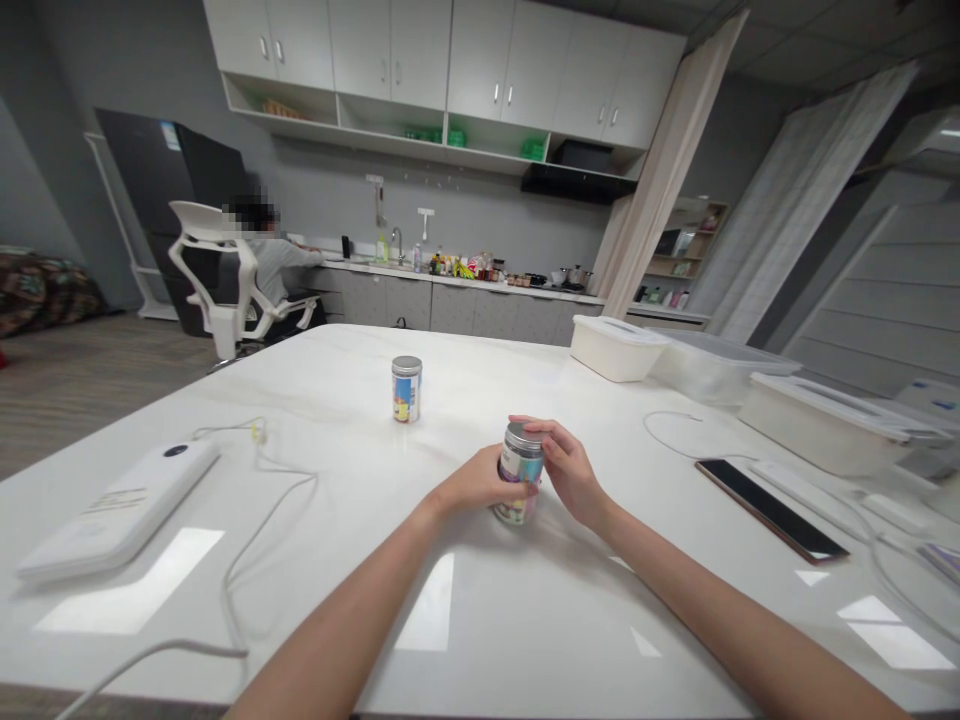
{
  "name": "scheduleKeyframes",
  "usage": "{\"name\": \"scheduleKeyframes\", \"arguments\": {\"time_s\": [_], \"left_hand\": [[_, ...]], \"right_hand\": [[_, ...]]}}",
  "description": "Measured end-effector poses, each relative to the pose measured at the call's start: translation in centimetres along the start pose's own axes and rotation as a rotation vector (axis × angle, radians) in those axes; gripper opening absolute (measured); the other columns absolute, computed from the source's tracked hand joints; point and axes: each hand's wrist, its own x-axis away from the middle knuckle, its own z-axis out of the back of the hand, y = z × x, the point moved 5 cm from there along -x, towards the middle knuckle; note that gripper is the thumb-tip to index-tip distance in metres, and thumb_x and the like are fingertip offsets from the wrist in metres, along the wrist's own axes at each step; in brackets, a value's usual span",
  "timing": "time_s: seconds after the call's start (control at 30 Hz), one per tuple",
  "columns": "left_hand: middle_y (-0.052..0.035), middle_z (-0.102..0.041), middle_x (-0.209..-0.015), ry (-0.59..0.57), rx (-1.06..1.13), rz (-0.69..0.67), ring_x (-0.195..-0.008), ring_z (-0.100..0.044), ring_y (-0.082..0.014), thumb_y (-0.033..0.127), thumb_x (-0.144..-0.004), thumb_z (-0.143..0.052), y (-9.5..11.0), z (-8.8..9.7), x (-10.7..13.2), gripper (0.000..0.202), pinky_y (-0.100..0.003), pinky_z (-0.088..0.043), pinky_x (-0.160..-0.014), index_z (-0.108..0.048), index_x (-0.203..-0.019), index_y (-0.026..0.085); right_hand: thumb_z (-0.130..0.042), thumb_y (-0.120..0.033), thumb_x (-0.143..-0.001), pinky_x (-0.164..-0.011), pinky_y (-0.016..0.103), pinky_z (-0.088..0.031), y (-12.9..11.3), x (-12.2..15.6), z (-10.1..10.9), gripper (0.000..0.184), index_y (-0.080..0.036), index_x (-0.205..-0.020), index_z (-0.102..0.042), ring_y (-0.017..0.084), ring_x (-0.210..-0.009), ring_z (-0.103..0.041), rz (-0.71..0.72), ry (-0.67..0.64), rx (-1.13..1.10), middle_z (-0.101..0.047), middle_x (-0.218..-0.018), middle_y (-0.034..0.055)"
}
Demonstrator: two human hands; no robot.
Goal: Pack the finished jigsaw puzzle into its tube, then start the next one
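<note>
Forearms point(330, 620) reach over the worktop point(525, 620), where the left hand point(472, 482) wraps round a labelled jar point(515, 468) and the right hand point(574, 472) clasps its metal lid point(516, 438). Another matching jar point(406, 392) stands beyond, leftward; a smartphone point(769, 508) lies right.

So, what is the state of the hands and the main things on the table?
Near jar: upright, lid on
Left hand: around near jar
Right hand: on near jar's lid
Far jar: upright, lid on
Black-screened device: flat, screen dark
White device: lying flat
Storage boxes: lids on
</note>
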Motion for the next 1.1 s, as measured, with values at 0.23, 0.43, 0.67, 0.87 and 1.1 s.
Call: {"name": "scheduleKeyframes", "arguments": {"time_s": [0.23,0.43,0.67,0.87,1.1], "left_hand": [[-0.0080,-0.069,-0.085,-0.130,0.157,-0.026,-0.078,-0.064,-0.0204,0.038,-0.071,-0.069,0.8,-1.1,0.3,0.031,-0.031,-0.049,-0.074,-0.065,-0.087,0.011],[-0.0096,-0.070,-0.083,-0.139,0.293,-0.002,-0.076,-0.066,-0.0212,0.036,-0.070,-0.069,0.0,-1.6,0.3,0.028,-0.030,-0.051,-0.071,-0.066,-0.082,0.011],[-0.0095,-0.070,-0.074,-0.204,0.520,0.046,-0.065,-0.066,-0.0207,0.023,-0.062,-0.065,0.0,-2.1,0.6,0.022,-0.029,-0.052,-0.061,-0.064,-0.079,0.011],[-0.0089,-0.070,-0.069,-0.219,0.641,0.116,-0.056,-0.065,-0.0202,0.019,-0.056,-0.061,0.3,-2.3,0.8,0.033,-0.029,-0.052,-0.054,-0.060,-0.087,0.012],[-0.0088,-0.070,-0.067,-0.248,0.681,0.129,-0.053,-0.064,-0.0206,0.019,-0.055,-0.057,0.1,-2.5,1.0,0.033,-0.029,-0.051,-0.051,-0.058,-0.087,0.012]], "right_hand": [[-0.065,-0.050,-0.079,-0.092,0.042,-0.047,-0.3,0.1,-0.5,0.030,-0.024,-0.093,-0.067,0.025,-0.104,-0.063,-0.119,-0.007,-0.101,-0.069,-0.116,0.0075],[-0.063,-0.053,-0.079,-0.088,0.042,-0.050,0.0,0.5,-1.1,0.030,-0.024,-0.089,-0.061,0.026,-0.103,-0.064,-0.181,0.028,-0.128,-0.071,-0.114,0.0077],[-0.055,-0.048,-0.082,-0.091,0.046,-0.048,0.3,1.0,-1.4,0.025,-0.025,-0.093,-0.060,0.028,-0.109,-0.063,-0.261,-0.034,-0.209,-0.069,-0.119,0.0070],[-0.054,-0.046,-0.081,-0.083,0.045,-0.049,0.5,1.2,-1.4,0.022,-0.026,-0.090,-0.058,0.028,-0.096,-0.066,-0.282,-0.038,-0.251,-0.071,-0.111,0.0051],[-0.058,-0.052,-0.080,-0.082,0.044,-0.049,0.0,1.2,-1.6,0.027,-0.026,-0.084,-0.052,0.027,-0.094,-0.065,-0.209,-0.069,-0.159,-0.071,-0.108,0.0051]]}}
